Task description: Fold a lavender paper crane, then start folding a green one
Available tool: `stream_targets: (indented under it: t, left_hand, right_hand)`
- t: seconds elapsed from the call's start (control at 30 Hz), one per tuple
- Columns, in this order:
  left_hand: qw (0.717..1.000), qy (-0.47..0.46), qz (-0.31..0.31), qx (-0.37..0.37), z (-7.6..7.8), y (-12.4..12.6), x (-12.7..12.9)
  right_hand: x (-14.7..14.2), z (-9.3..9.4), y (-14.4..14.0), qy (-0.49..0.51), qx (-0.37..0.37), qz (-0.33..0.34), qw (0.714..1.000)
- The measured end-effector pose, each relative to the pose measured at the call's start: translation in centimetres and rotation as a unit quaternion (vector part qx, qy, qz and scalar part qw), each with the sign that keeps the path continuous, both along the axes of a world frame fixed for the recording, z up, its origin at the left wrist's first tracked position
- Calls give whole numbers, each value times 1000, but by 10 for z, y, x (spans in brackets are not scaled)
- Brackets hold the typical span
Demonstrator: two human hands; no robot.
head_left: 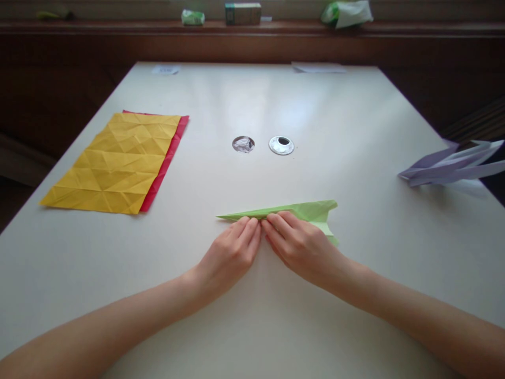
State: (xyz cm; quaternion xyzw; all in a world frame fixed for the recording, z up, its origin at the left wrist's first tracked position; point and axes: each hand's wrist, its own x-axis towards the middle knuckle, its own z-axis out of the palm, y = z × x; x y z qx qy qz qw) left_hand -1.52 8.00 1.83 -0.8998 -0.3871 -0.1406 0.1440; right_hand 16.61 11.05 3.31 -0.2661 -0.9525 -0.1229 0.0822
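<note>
A light green folded paper plane (311, 210) lies on the white table, its narrow tip pointing left and its wider, notched end to the right. My left hand (232, 247) pinches its near edge towards the tip, fingers pressed together. Close beside it, my right hand (300, 242) is closed on the same near edge, further right, and covers part of the paper. The fingertips of both hands almost meet. My thumbs are hidden under the fingers.
Creased yellow paper (114, 163) lies over red paper (161, 176) on the left. A folded lilac paper plane (445, 166) rests at the right edge. Behind the hands are a hole stuffed with crumpled paper (243, 145) and a silvery ring (281, 146). A small box (243, 14) stands on the ledge.
</note>
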Motion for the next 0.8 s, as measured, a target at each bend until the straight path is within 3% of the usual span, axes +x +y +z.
stream_targets:
  t: [0.13, 0.43, 0.63, 0.8]
  left_hand:
    - [998, 58, -4, -19, -3, -6, 4]
    - [995, 2, 34, -92, -3, -2, 3]
    - [994, 30, 59, -86, 0, -6, 2]
    - [995, 35, 45, -85, -1, -5, 2]
  right_hand:
    - [-4, -4, -6, -3, -3, -19, 1000]
    - [-13, -6, -15, -41, 16, -29, 999]
    - [-16, -15, -18, 30, -2, -50, 998]
    - [-16, -17, -20, 123, -39, -78, 989]
